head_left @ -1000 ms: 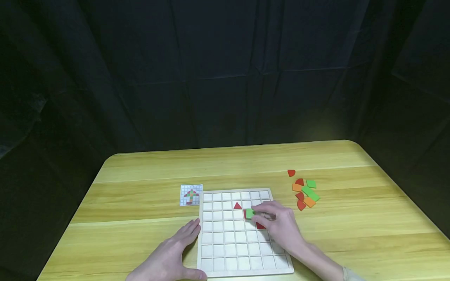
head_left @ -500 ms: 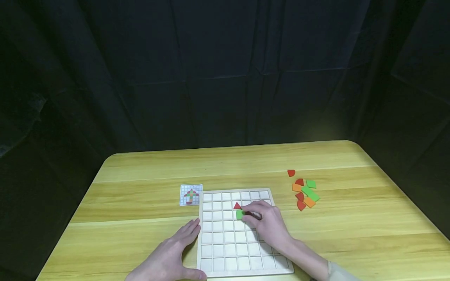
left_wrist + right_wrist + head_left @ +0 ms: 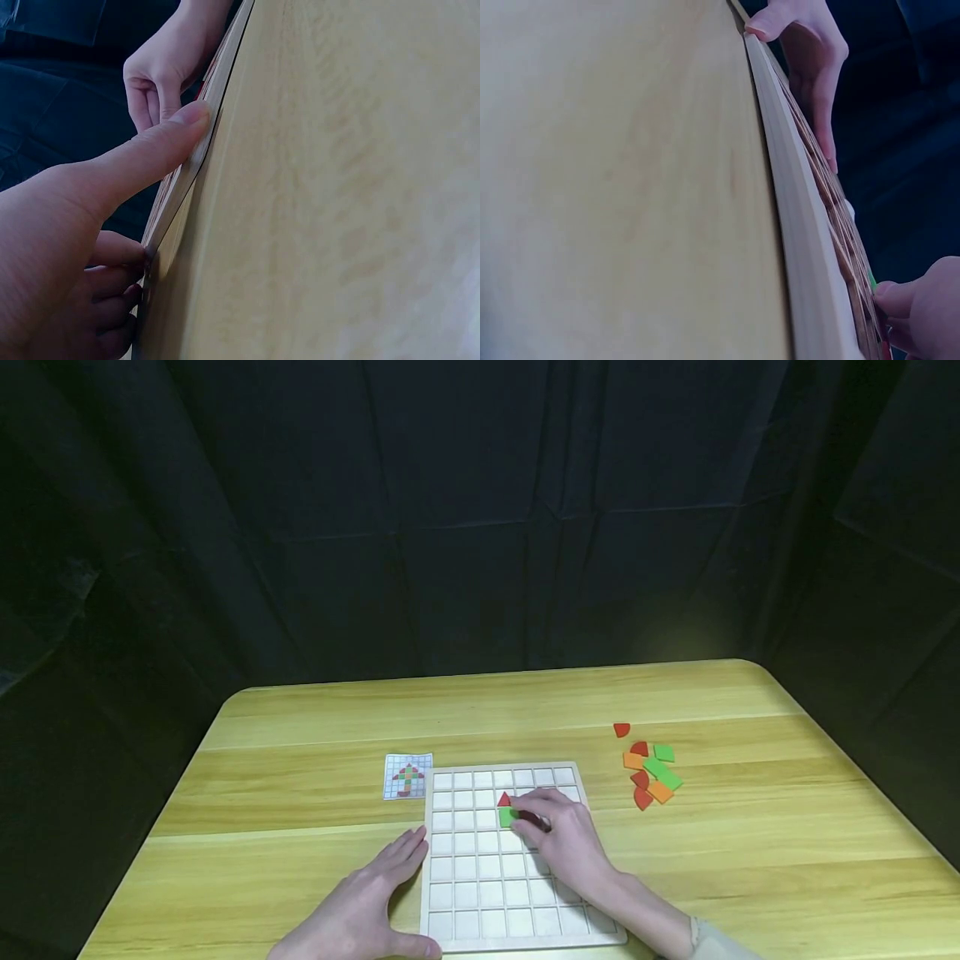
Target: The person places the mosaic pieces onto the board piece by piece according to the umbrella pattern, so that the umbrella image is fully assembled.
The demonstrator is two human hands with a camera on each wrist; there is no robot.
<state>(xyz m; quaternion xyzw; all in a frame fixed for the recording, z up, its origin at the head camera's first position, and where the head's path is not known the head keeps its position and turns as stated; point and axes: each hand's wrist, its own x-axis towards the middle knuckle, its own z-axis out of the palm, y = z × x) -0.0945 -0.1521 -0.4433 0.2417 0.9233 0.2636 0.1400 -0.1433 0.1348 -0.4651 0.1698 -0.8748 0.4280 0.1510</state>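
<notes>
A white gridded wooden board (image 3: 467,895) lies on the table. My left hand (image 3: 367,893) rests at its left side, fingers extended along the edge and thumb touching the front left corner. Over the upper middle of the grid, my right hand (image 3: 568,839) pinches a green square tile (image 3: 507,817) between thumb and fingertips. That tile is at a cell directly below a red triangle tile (image 3: 505,799). Under the right hand the nearby cells are mostly hidden. In the right wrist view only a sliver of the green tile (image 3: 871,280) shows by the thumb.
A small pattern card (image 3: 407,777) with a printed coloured figure lies at the board's upper left. Right of the board is a loose group of red quarter-round tiles (image 3: 642,798), orange tiles (image 3: 661,791) and green tiles (image 3: 662,772). A dark curtain (image 3: 480,527) hangs behind the table.
My right hand has moved left with the green square tile, from a cell further right to the one below the red triangle. The left hand stays in place.
</notes>
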